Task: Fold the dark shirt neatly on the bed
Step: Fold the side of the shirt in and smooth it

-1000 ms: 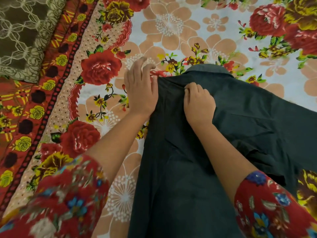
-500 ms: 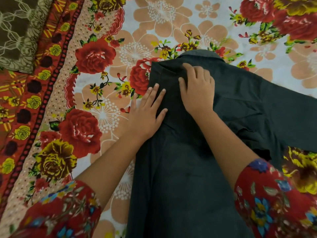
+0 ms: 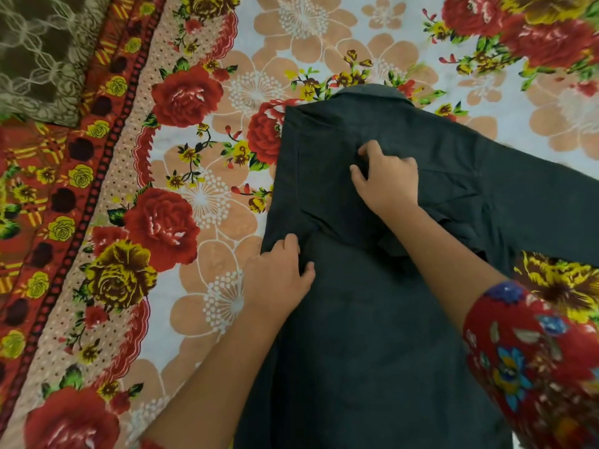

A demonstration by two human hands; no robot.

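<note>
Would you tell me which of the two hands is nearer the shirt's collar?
The right hand, pinching cloth just below the collar; the left hand holds the dark shirt's folded edge much lower down.

This is a home, most likely a bedroom. A bed (image 3: pixel 518 134) fills the whole view, covered by a floral bedsheet (image 3: pixel 207 202) printed with large red and yellow roses and peach blossoms on a pale ground. Its red patterned border (image 3: pixel 48 196) runs well to the left of the left hand (image 3: pixel 278 277). Far beyond that hand, in the upper left corner, lies a brown cushion (image 3: pixel 39 53) with a pale lattice pattern. A dark shirt (image 3: pixel 356 351) lies spread on the sheet under both hands.
</note>
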